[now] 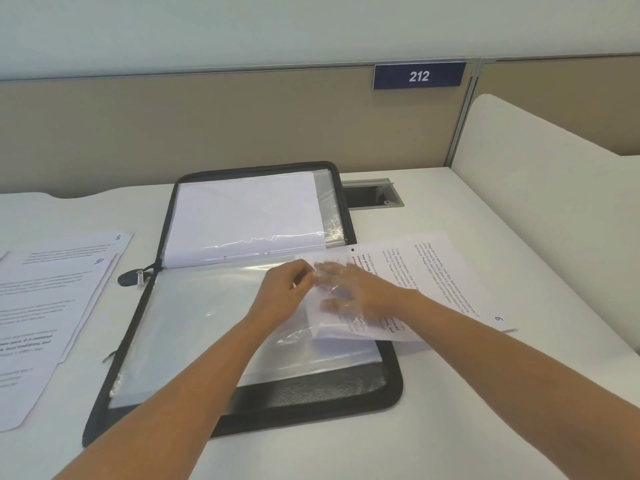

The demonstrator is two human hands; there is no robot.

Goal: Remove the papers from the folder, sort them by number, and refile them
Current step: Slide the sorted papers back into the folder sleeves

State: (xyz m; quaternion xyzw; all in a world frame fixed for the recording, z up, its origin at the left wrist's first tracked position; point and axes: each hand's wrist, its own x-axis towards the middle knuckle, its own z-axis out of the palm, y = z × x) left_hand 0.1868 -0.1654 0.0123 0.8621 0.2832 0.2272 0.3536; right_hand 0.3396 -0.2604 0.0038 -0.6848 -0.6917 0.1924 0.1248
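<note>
Sheet: printed page with a blue number in one corner, partly inside the clear sleeve, the rest sticking out right over the desk
Right hand: inside the sleeve, fingers flat and spread on the sheet
Left hand: pinching the sleeve's open edge, right beside the other hand
Folder: black zip type, lying open mid-desk
Loose papers: stacked off to the left, marked 8 and 10
Sign: reads 212, up on the partition

We read 212, white on the blue sign on the partition. Handwritten in blue:
- 8, far-left sheet
- 10, sheet overlapping it
- 6 or 9, right-hand sheet; we can't tell which
</note>
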